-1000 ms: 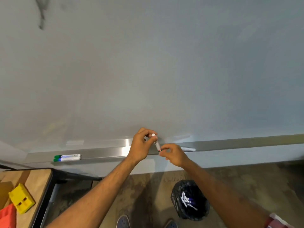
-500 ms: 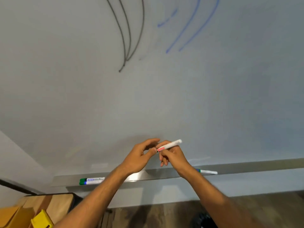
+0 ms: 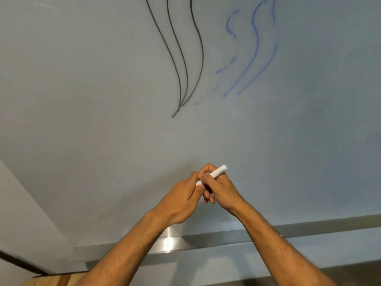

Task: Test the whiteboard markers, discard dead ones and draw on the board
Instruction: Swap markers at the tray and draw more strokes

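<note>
A white marker [image 3: 218, 172] with a red band near its lower end is held in front of the whiteboard [image 3: 103, 100]. My right hand [image 3: 219, 188] grips its barrel, and the free end points up and to the right. My left hand [image 3: 181, 201] pinches the lower, red-marked end, which is mostly hidden by fingers. Black curved lines [image 3: 181, 58] and blue curved lines [image 3: 253, 56] are drawn on the board above.
A metal marker tray [image 3: 206, 242] runs along the board's bottom edge behind my forearms. A wooden table corner [image 3: 53, 280] shows at the lower left.
The view has tilted further up, so more of the drawn lines show and the tray markers have left the frame. Both hands have closed tighter together on the marker.
</note>
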Action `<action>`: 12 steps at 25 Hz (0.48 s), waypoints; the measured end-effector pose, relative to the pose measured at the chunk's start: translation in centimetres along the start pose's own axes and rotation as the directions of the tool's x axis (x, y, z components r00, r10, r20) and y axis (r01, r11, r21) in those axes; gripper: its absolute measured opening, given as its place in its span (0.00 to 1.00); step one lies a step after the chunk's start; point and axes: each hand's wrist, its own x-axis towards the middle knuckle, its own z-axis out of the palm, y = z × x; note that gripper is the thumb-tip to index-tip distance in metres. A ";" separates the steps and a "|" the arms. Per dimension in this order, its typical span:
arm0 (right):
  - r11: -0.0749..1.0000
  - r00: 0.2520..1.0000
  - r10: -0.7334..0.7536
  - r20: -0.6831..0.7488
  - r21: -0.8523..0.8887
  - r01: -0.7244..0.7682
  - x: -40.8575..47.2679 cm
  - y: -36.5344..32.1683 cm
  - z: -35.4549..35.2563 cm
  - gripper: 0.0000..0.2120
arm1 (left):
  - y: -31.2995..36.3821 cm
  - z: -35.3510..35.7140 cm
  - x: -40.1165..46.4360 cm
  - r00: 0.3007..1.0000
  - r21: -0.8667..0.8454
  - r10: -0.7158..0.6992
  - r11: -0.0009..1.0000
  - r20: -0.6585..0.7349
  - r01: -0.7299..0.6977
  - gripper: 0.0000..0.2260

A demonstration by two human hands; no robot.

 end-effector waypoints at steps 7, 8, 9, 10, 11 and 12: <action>0.960 0.956 -0.277 -0.093 -0.060 0.272 -0.4 -7.7 -1.4 0.05 | 3.5 -6.2 1.3 0.966 0.287 0.187 0.949 -0.177 -0.132 0.18; 0.943 0.933 -0.332 -0.138 -0.057 0.327 -0.3 -8.5 -1.7 0.04 | 3.3 -7.8 1.8 0.947 0.334 0.214 0.934 -0.238 -0.127 0.17; 0.924 0.904 -0.382 -0.192 -0.064 0.377 0.0 -9.4 -2.1 0.03 | 3.4 -9.6 2.4 0.902 0.373 0.275 0.917 -0.332 -0.143 0.14; 0.905 0.871 -0.424 -0.249 -0.079 0.418 0.3 -10.2 -2.4 0.02 | 3.3 -11.6 3.0 0.840 0.412 0.350 0.895 -0.414 -0.170 0.13; 0.887 0.837 -0.457 -0.301 -0.091 0.452 0.7 -10.9 -2.7 0.02 | 3.5 -13.5 3.6 0.771 0.455 0.418 0.870 -0.481 -0.187 0.18; 0.871 0.805 -0.483 -0.345 -0.098 0.481 1.1 -11.7 -2.9 0.02 | 3.6 -15.3 4.4 0.709 0.506 0.474 0.841 -0.522 -0.190 0.24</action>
